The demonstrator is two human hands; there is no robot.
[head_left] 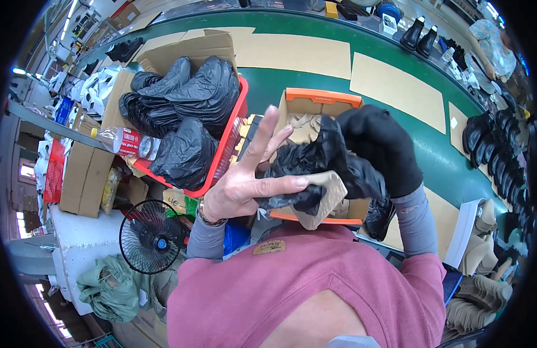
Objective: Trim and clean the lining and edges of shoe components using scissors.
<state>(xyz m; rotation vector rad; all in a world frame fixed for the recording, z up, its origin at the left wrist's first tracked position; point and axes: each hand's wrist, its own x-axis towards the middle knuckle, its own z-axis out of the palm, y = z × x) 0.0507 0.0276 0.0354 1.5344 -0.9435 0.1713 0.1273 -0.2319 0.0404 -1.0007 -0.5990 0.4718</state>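
Note:
My left hand (236, 185) is bare, with two fingers stretched upward and apart. Its thumb presses over a tan shaped insert (331, 194) and the crumpled black plastic (303, 159) around it. Fingers beneath are hidden. My right hand (381, 151) wears a black glove and is curled at the right end of the same plastic; its fingertips are out of sight. Both hands are above an orange-rimmed box (323, 95) that has tan pieces (306, 124) inside.
Left of the box, a red crate (242, 104) holds black plastic-wrapped pieces (190, 87) and a clear bottle (126, 142). A black fan (158, 236) stands nearer me. Cardboard sheets (297, 52) lie along the green table (268, 84). Tan inserts (474, 301) are stacked at right; another person (491, 49) is far right.

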